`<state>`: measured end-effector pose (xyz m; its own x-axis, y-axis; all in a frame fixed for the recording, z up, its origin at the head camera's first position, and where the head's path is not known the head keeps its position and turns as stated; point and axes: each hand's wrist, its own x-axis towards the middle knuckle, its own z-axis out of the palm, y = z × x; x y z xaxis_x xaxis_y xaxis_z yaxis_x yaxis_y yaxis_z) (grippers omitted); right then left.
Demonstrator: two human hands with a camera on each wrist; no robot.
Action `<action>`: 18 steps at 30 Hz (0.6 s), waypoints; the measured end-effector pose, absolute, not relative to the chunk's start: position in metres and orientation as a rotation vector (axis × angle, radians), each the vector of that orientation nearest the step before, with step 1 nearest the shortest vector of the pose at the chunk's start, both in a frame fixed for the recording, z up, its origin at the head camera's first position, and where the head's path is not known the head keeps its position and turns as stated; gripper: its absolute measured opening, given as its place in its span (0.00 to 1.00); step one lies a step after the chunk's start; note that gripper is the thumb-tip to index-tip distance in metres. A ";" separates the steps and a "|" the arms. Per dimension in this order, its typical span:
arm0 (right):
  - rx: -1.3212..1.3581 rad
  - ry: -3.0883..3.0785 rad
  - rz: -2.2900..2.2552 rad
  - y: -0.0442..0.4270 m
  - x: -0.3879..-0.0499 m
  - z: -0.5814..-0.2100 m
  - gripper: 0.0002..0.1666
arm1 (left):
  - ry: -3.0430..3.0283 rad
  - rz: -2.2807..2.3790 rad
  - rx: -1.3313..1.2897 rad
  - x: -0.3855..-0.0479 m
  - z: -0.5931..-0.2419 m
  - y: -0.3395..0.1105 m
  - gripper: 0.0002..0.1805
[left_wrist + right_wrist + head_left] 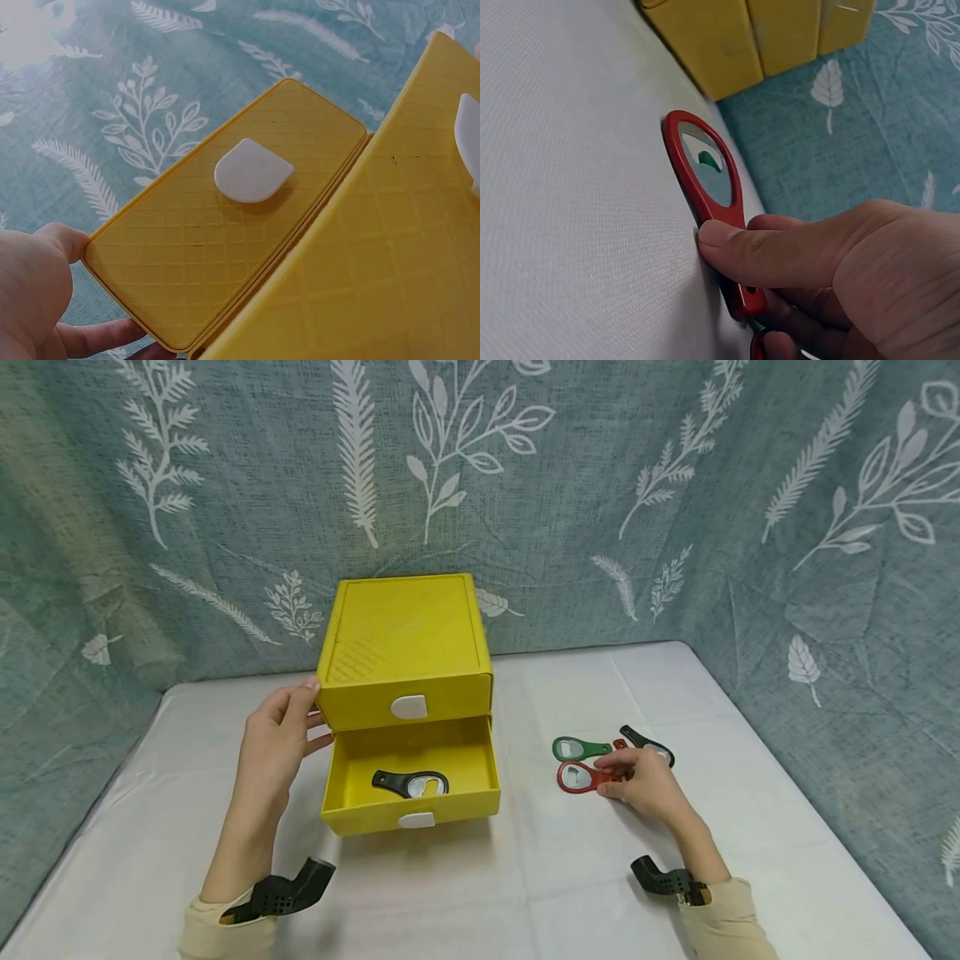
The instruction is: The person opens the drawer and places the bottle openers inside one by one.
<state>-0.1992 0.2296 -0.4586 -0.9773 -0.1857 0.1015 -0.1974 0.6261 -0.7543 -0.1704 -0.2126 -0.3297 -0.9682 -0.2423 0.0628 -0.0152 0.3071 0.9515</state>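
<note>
A yellow two-drawer box (405, 627) has its lower drawer (345, 814) pulled out, with a black bottle opener (410, 783) lying inside. My left hand (281, 735) rests on the box's left side, its thumb at the upper front corner and its fingers extended along the side. On the white cloth at the right, my right hand (647, 783) pinches a red bottle opener (739, 214) by its handle between thumb and fingers. Close by lie a green bottle opener (581, 748) and a second black bottle opener (637, 737). Another red piece (619, 744) is partly hidden by the hand.
White cloth (570, 877) covers the table. A teal curtain with white leaf prints (570, 527) hangs behind and at both sides. White tabs serve as handles on the upper drawer (367, 706) and the lower one.
</note>
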 end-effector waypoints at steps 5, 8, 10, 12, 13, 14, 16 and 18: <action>0.378 -2.805 1.315 0.229 -0.199 -0.460 0.16 | -2.375 -1.729 0.235 -0.171 -0.331 -0.213 0.37; 0.398 -2.804 1.307 0.229 -0.199 -0.460 0.16 | -2.374 -1.733 0.230 -0.171 -0.330 -0.213 0.37; 0.405 -2.806 1.298 0.229 -0.200 -0.461 0.16 | -2.372 -1.736 0.227 -0.170 -0.331 -0.214 0.37; 0.403 -2.812 1.293 0.229 -0.200 -0.461 0.16 | -2.372 -1.736 0.224 -0.170 -0.331 -0.214 0.37; 0.401 -2.816 1.290 0.229 -0.200 -0.461 0.16 | -2.373 -1.735 0.223 -0.171 -0.331 -0.215 0.37; 0.397 -2.819 1.287 0.229 -0.200 -0.461 0.16 | -2.374 -1.735 0.224 -0.171 -0.331 -0.215 0.37; 0.379 -2.824 1.292 0.229 -0.199 -0.461 0.16 | -2.376 -1.733 0.225 -0.171 -0.332 -0.214 0.37; 0.369 -2.827 1.306 0.229 -0.198 -0.461 0.16 | -2.378 -1.731 0.228 -0.172 -0.332 -0.214 0.37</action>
